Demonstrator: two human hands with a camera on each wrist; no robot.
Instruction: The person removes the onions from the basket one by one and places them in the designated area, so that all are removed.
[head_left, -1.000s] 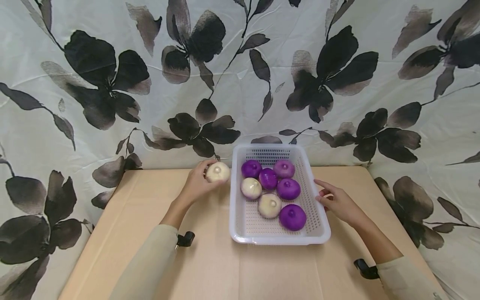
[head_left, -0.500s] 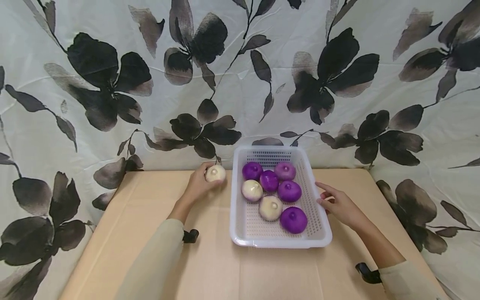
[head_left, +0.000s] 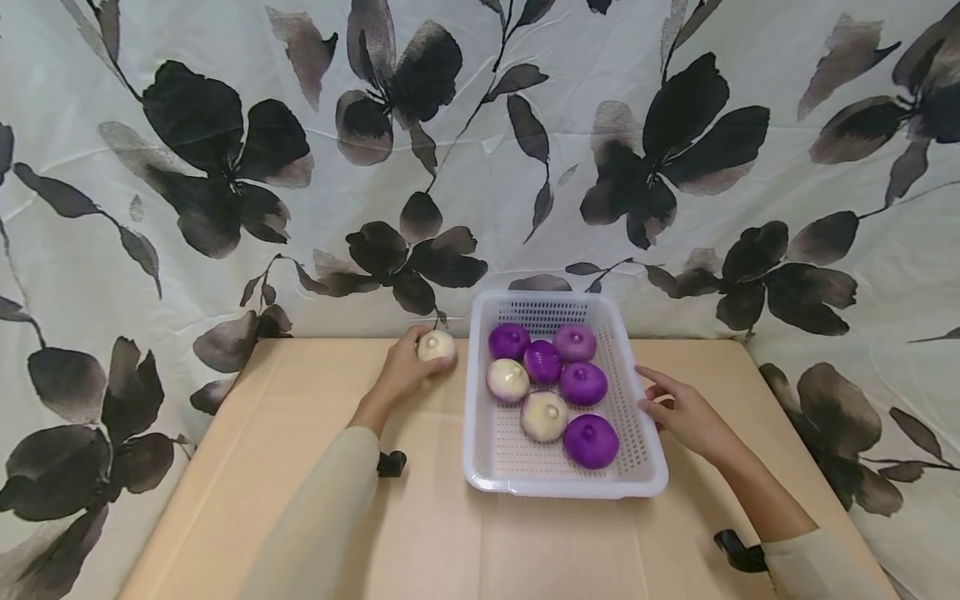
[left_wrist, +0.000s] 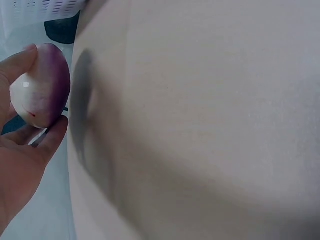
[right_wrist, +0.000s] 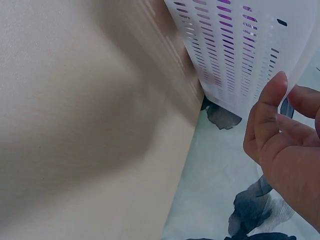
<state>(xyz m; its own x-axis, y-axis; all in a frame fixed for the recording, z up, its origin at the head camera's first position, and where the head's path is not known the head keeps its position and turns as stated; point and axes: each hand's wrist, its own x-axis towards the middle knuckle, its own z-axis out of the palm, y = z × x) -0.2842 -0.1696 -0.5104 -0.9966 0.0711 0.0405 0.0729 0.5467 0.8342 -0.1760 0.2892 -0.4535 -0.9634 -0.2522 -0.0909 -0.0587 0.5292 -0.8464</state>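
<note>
My left hand point(head_left: 399, 371) holds a turnip point(head_left: 437, 345) just left of the basket, near the table's far edge. In the left wrist view, this turnip point(left_wrist: 47, 87) is white on one side and purple on the other, with the thumb on top and fingers beneath. My right hand point(head_left: 686, 417) is at the right side of the white plastic basket point(head_left: 562, 486); thumb and fingers pinch its rim in the right wrist view. Inside lie several purple-side-up turnips point(head_left: 591, 442) and two white-side-up ones, a creamy turnip point(head_left: 544, 417) and a glossy turnip point(head_left: 507, 381).
The basket stands on a pale wooden-looking table point(head_left: 480, 550). Behind it hangs a white cloth with dark flowers point(head_left: 525, 183). Black wrist-camera mounts point(head_left: 392, 463) sit beneath both forearms.
The turnip in my left hand has turned slightly and its white face shows smaller in the head view. The right hand stays at the basket's rim; the view shifts slightly.
</note>
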